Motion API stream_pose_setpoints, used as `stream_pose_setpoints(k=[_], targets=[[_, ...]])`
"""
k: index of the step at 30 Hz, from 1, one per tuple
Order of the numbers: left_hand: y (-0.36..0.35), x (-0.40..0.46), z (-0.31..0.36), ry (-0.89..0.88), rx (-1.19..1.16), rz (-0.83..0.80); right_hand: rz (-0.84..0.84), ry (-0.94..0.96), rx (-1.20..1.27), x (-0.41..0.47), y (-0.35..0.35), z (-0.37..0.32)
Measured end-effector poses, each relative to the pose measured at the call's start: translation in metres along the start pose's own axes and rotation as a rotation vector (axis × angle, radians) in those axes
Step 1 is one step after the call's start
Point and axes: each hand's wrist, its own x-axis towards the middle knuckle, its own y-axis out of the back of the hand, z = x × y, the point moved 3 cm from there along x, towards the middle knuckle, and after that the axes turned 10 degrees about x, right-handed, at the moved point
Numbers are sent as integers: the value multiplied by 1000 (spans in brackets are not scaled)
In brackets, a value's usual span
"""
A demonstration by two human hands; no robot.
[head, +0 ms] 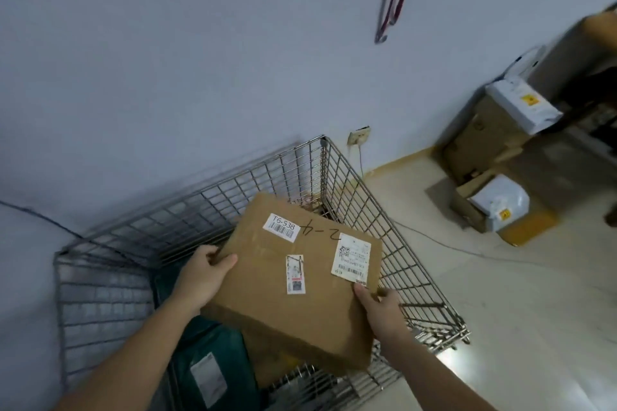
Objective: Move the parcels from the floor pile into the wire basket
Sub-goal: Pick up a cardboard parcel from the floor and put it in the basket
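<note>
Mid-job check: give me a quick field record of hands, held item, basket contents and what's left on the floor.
held: cardboard box, tilted above the wire basket
left hand: grips the box's left edge
right hand: grips its near right corner
in basket: green bag, another brown box beneath
floor pile: boxes and white bags by the wall, right

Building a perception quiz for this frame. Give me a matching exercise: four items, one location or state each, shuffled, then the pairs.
Items:
1. cardboard box
2. green parcel
3. wall socket
4. white mailer bag

Places/states:
A. on the wall behind the wire basket
B. on boxes on the floor at right
C. held by left hand and right hand
D. lying inside the basket

Pairs: 1-C, 2-D, 3-A, 4-B
</note>
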Motion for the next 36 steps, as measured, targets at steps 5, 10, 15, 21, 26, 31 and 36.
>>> stream_pose_setpoints(k=[5,10,15,21,26,31,36], targets=[[-54,102,16,-87,21,-298,109,-293,222,81,-5,44],[-154,192,42,-182,217,-493,93,-448,402,161,10,82],[-247,249,56,-270,168,-324,94,-361,529,223,41,102],[-320,284,63,-372,196,-267,211,-335,522,261,66,143],[-356,290,63,-509,260,-341,447,-362,442,261,72,151],[-359,285,77,-535,275,-339,430,-415,389,268,78,161],[-361,267,92,-567,378,-312,405,-519,439,258,78,169]])
